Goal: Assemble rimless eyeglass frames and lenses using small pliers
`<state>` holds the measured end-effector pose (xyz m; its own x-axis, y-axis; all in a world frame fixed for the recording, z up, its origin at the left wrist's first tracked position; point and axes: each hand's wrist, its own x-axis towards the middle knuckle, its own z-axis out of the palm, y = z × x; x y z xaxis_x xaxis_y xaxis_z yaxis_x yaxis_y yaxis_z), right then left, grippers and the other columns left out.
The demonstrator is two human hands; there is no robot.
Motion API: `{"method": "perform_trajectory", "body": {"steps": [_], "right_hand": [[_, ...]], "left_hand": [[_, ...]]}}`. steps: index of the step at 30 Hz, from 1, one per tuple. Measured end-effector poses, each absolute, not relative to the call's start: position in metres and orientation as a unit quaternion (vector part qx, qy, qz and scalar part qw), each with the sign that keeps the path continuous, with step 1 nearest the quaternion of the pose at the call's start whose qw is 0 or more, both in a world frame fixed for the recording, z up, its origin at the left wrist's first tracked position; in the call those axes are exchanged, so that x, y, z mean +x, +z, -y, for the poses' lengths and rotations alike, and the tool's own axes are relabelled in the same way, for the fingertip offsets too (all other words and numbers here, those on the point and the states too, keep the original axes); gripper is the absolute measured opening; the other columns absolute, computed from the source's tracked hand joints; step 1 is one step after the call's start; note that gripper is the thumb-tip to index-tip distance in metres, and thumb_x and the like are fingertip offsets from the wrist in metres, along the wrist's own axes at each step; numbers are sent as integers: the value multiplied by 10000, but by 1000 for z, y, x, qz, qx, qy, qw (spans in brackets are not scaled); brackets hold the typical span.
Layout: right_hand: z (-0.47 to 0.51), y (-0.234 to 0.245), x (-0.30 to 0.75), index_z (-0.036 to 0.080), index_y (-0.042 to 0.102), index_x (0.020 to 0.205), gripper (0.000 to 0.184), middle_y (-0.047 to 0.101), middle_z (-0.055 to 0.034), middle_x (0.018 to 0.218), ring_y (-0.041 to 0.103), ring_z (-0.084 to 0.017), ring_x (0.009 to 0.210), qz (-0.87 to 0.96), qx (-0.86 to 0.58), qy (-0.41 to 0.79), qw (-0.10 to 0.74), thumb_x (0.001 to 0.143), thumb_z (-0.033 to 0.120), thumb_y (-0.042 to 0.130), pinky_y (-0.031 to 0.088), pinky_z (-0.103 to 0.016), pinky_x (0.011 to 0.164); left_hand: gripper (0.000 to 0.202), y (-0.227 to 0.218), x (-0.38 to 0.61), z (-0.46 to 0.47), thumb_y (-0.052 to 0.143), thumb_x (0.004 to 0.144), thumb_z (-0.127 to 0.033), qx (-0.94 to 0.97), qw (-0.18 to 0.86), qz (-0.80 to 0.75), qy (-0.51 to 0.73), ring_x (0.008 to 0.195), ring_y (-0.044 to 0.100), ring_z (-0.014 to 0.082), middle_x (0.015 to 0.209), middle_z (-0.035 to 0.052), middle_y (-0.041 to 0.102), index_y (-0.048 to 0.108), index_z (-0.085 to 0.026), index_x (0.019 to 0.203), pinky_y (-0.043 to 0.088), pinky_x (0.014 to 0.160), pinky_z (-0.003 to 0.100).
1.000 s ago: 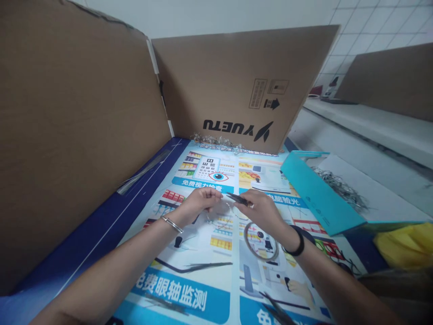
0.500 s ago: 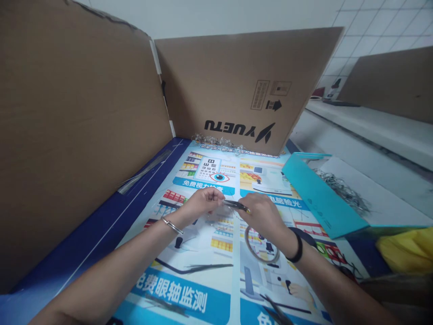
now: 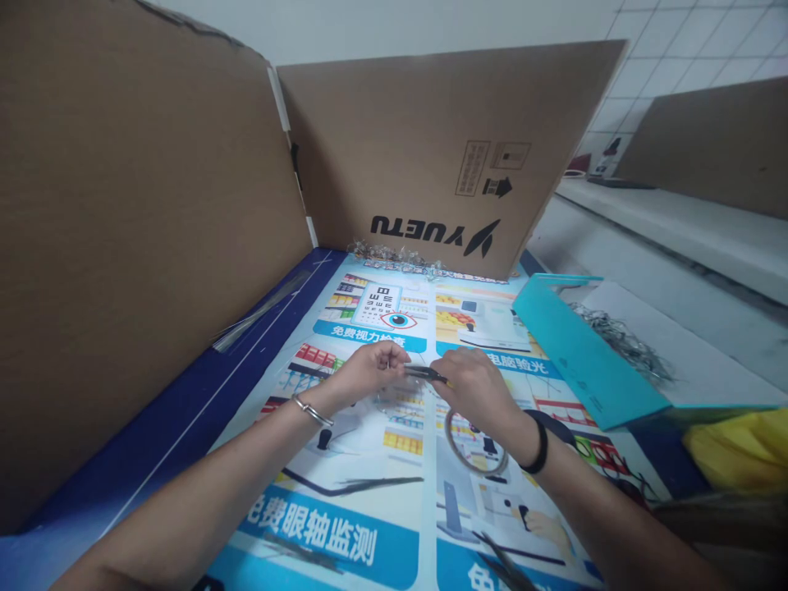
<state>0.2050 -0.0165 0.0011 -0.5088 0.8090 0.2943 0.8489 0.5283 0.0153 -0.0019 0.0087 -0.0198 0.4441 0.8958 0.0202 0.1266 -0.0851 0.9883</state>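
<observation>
Pliers (image 3: 424, 373) sit mid-view, their handles wrapped by the closed right hand (image 3: 477, 386) at three o'clock, their dark tips meeting the pinched fingertips of the left hand (image 3: 373, 368) at nine; I cannot tell what small thing, if any, those fingertips hold. From the pliers, a ring-shaped roll (image 3: 455, 452) lies at five o'clock, dark strands (image 3: 382, 485) at seven, and a teal box (image 3: 575, 353) with tangled wires (image 3: 621, 338) near three.

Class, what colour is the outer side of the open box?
Turquoise; the open box shows best in the head view.
</observation>
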Motion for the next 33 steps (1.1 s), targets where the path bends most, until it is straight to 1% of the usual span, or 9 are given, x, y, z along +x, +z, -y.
{"method": "perform_trajectory", "body": {"steps": [7,10,13,21,26,29,33], "right_hand": [[14,-1,206,190,633,733,86,627,-31,719,531,-168,724,877,-460,-74,115,774,183,558,278,-291,667],[12,-2,207,187,638,730,97,638,-36,736,536,-167,720,882,-451,-61,122,778,185,553,278,-286,656],[11,-5,208,186,637,716,113,640,-33,712,530,-161,691,889,-438,-50,125,788,198,551,274,-284,644],[11,-7,208,193,645,742,107,646,-22,694,533,-156,675,897,-424,-33,117,798,206,555,277,-287,656],[11,-7,208,191,641,729,113,651,-27,699,543,-161,679,896,-429,-34,112,804,226,564,287,-284,652],[11,-6,208,197,654,757,92,657,-26,705,552,-162,683,897,-426,-28,114,797,225,576,296,-278,646],[13,-6,207,208,662,792,93,665,-26,722,560,-159,683,894,-432,-16,115,800,254,582,304,-266,628]], "left_hand": [[128,-15,-3,-8,596,725,-188,662,546,-396,326,561,441,62,702,-30,516,575,-168,850,363,518,188],[132,-14,-3,-7,596,717,-169,675,536,-391,322,606,467,74,714,-25,526,578,-171,848,378,555,196],[151,-14,-4,-6,579,724,-160,680,543,-381,312,641,485,83,723,-21,534,576,-176,874,382,573,198],[146,-12,-5,-5,546,718,-138,698,537,-375,290,612,471,78,708,-27,537,571,-176,856,363,564,207],[164,-12,-6,-5,531,718,-127,709,521,-376,292,660,498,93,739,-15,549,569,-179,868,380,590,217],[176,-12,-6,-5,531,723,-125,708,526,-377,285,639,487,88,729,-17,542,568,-182,885,372,566,207],[189,-12,-6,-5,525,716,-114,715,515,-378,284,655,496,90,750,-14,549,571,-184,885,382,581,208]]}}
